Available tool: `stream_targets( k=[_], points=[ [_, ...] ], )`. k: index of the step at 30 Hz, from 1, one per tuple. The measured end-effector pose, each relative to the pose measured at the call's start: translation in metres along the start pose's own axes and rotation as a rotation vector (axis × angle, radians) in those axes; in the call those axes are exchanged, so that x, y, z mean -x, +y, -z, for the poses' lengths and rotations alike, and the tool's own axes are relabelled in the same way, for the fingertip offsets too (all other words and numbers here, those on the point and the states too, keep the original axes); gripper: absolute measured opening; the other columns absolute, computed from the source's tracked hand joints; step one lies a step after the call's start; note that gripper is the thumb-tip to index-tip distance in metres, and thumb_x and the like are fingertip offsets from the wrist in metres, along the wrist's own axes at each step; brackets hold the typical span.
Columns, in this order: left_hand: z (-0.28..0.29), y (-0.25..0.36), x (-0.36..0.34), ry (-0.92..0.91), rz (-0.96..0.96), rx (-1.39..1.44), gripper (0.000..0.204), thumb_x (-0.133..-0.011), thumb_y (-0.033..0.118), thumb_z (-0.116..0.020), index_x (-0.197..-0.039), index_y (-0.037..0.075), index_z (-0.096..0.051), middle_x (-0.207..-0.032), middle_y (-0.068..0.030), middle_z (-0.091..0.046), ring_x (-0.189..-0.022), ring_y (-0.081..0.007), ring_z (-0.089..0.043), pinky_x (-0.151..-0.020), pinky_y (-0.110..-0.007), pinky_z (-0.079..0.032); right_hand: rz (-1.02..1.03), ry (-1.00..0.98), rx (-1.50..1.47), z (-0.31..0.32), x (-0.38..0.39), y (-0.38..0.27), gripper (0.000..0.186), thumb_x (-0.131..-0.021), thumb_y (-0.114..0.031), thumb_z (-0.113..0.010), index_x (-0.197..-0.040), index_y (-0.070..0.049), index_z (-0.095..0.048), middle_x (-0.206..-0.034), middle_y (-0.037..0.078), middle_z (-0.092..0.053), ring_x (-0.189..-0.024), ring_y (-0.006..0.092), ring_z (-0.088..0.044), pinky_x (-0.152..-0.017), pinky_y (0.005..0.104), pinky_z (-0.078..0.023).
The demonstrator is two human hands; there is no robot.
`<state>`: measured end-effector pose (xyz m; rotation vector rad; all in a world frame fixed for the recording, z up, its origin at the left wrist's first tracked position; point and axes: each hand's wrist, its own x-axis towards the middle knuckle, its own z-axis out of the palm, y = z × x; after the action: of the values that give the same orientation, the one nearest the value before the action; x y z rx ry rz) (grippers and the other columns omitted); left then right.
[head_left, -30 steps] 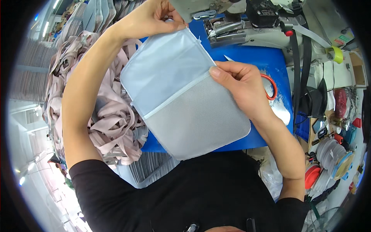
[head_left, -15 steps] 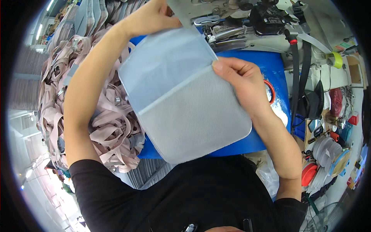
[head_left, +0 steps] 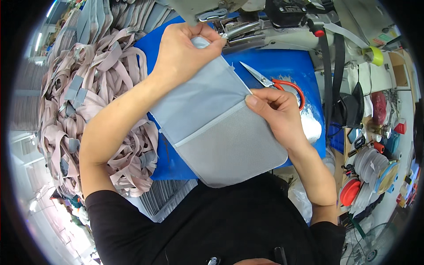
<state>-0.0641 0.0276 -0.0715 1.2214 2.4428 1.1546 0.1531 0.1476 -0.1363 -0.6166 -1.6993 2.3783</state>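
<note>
A flat grey fabric panel (head_left: 207, 97) with rounded corners lies at a slant between my hands. Its lower part is a mesh pocket (head_left: 232, 143) with a pale band along the top. My left hand (head_left: 187, 51) is closed on the panel's far end, close to the metal parts of a sewing machine (head_left: 245, 35). At the panel's right edge, by the end of the band, my right hand (head_left: 278, 112) pinches the fabric between thumb and fingers. Red-handled scissors (head_left: 276, 83) lie on the blue work surface (head_left: 185, 170) beyond my right hand.
A big heap of pinkish-grey straps (head_left: 106, 101) rises on the left. Stacked grey panels (head_left: 165, 198) lie below it, with more at the far left. Black belts (head_left: 332, 75) hang at the right, near a yellow tape roll (head_left: 373, 55) and several spools (head_left: 369, 165).
My left hand has come back from the machine toward me, holding the panel's far end. The panel has shifted nearer and turned slightly. The scissors now show fully.
</note>
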Motion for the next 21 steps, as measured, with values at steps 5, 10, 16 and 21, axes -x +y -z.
stream_targets(
  k=[5,10,16,21],
  points=[
    [0.004,-0.007,0.001,-0.010,-0.059,0.018,0.019,-0.086,0.017,-0.079,-0.082,0.000,-0.073,-0.075,-0.0002,-0.071,-0.068,-0.0055,-0.060,-0.070,-0.025,-0.049,0.013,-0.008,-0.026,-0.004,0.000,0.001,0.022,-0.095,-0.015,-0.078,-0.110,0.002,-0.077,-0.086,0.001,-0.074,-0.076,0.0033,-0.061,-0.069,0.0209,-0.047],
    [0.019,-0.015,-0.001,-0.191,-0.039,0.102,0.022,-0.093,0.023,-0.076,-0.092,0.002,-0.070,-0.088,-0.0015,-0.071,-0.081,-0.0065,-0.060,-0.080,-0.025,-0.048,0.007,-0.034,-0.043,-0.010,-0.003,0.000,0.023,-0.095,-0.015,-0.078,-0.109,0.002,-0.077,-0.085,0.001,-0.073,-0.075,0.0034,-0.060,-0.068,0.0209,-0.046],
    [0.067,-0.027,-0.015,-0.655,-0.049,0.122,0.027,-0.099,0.030,-0.071,-0.100,0.004,-0.062,-0.110,-0.0069,-0.068,-0.107,-0.0132,-0.060,-0.093,-0.030,-0.046,0.009,-0.057,0.018,-0.017,-0.003,-0.007,0.024,-0.094,-0.017,-0.079,-0.108,0.003,-0.078,-0.082,0.002,-0.073,-0.071,0.0034,-0.058,-0.065,0.0212,-0.046],
    [0.083,-0.036,-0.018,-0.746,0.074,0.361,0.014,-0.095,0.007,-0.076,-0.087,0.001,-0.066,-0.098,-0.0078,-0.070,-0.089,-0.0102,-0.062,-0.077,-0.025,-0.048,0.094,-0.062,0.099,-0.028,-0.003,-0.006,0.023,-0.094,-0.016,-0.078,-0.107,0.003,-0.078,-0.083,0.002,-0.074,-0.070,0.0030,-0.058,-0.064,0.0213,-0.047]
  ],
)
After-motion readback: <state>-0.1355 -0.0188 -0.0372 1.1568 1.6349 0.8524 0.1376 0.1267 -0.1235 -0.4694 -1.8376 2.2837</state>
